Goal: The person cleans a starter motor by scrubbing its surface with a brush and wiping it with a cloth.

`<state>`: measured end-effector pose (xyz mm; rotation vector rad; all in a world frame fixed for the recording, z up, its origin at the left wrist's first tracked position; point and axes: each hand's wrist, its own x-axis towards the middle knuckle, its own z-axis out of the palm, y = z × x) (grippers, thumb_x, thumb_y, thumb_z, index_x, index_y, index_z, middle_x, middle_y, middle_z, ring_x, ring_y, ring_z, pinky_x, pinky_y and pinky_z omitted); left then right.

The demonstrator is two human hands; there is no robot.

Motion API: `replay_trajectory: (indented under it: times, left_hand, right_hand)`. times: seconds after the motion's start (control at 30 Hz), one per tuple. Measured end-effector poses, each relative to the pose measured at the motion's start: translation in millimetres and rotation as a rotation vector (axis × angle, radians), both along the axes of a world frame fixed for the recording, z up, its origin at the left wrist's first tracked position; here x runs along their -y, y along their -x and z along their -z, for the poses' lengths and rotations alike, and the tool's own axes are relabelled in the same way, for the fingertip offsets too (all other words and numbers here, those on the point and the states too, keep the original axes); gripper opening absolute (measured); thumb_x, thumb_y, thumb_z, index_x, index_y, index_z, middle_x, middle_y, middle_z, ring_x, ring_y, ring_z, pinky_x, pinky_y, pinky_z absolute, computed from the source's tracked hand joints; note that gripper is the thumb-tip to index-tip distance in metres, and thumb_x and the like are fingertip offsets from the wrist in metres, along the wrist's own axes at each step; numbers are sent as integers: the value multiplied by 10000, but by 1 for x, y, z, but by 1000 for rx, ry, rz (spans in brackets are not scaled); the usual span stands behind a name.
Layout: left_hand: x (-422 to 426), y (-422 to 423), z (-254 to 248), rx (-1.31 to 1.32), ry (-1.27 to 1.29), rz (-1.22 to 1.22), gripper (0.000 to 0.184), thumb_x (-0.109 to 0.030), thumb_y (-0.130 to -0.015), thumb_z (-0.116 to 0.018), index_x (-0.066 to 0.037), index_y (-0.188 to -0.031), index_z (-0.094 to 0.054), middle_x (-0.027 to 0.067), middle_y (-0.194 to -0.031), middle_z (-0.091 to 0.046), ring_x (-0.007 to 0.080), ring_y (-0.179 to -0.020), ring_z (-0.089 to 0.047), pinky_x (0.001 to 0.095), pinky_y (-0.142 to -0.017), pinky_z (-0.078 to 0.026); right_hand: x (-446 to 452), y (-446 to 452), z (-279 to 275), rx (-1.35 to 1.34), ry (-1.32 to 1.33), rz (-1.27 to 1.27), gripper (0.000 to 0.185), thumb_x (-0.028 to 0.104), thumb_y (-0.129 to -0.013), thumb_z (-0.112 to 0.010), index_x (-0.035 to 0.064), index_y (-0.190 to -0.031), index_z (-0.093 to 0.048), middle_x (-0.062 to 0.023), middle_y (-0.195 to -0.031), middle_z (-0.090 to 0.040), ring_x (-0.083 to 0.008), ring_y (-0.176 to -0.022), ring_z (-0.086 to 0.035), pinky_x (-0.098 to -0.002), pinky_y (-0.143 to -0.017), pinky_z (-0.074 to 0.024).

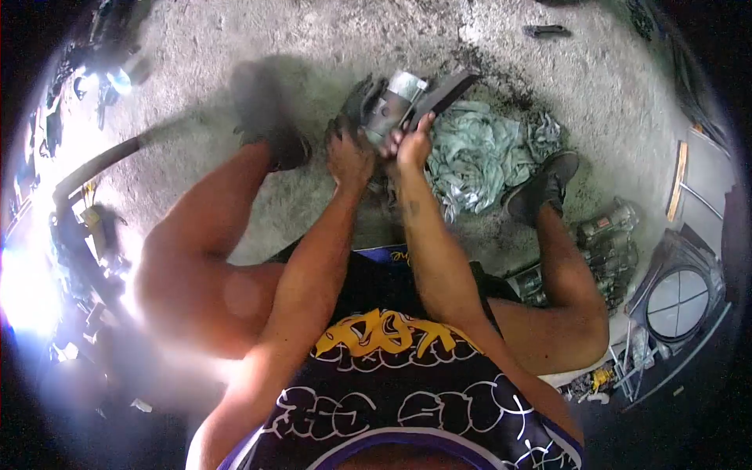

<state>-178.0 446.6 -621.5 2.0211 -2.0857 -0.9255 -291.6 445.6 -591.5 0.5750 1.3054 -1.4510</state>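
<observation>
A silvery metal cylinder-shaped part (388,111) stands on the concrete floor between my feet, with a dark part beside it. My left hand (350,154) is at its lower left, blackened fingers bent against the dark part; what they grip is too unclear to tell. My right hand (413,146) is closed on a long dark flat bar (451,95), thumb along it, at the right side of the metal part. The bar slants up to the right. Crumpled pale green cloth (478,157) lies just right of my right hand.
My shoes flank the work, the right one (546,186) beside the cloth. Metal machine parts (609,251) lie beyond my right leg, near a round framed part (678,304). A small dark piece (546,30) lies at the top. A dark hose (106,159) curves at the left.
</observation>
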Motion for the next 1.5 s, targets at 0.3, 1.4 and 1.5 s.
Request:
replay_trajectory:
  times: [0.3,1.4,1.5]
  left_hand:
    - [11,4,7,-12,48,-23,484,-286,-925,-418,-87,-1364,-373,252,-1363,-370,419,-1245,-366,497,-1016,-332]
    - [12,3,11,-47,107,5,496,-267,-905,-447,-62,-1351,-375,258,-1323,-411,435,-1208,-406,482,-1002,-347]
    - [12,-2,14,-30,31,39,498,-287,-913,-436,-58,-1351,-378,255,-1335,-402,437,-1204,-413,482,-999,-352]
  right_hand:
    - [-7,-8,39,-160,-16,98,602,699,-863,-339,115,-775,-456,-7,-479,-387,-162,-367,-339,-305,-365,-277]
    - [-54,-11,54,-435,-199,-266,633,693,-838,-426,77,-777,-562,-35,-576,-499,-136,-409,-432,-300,-397,-340]
    - [-23,32,-3,55,28,-88,526,633,-871,-443,121,-757,-487,12,-555,-411,-120,-404,-363,-292,-398,-301]
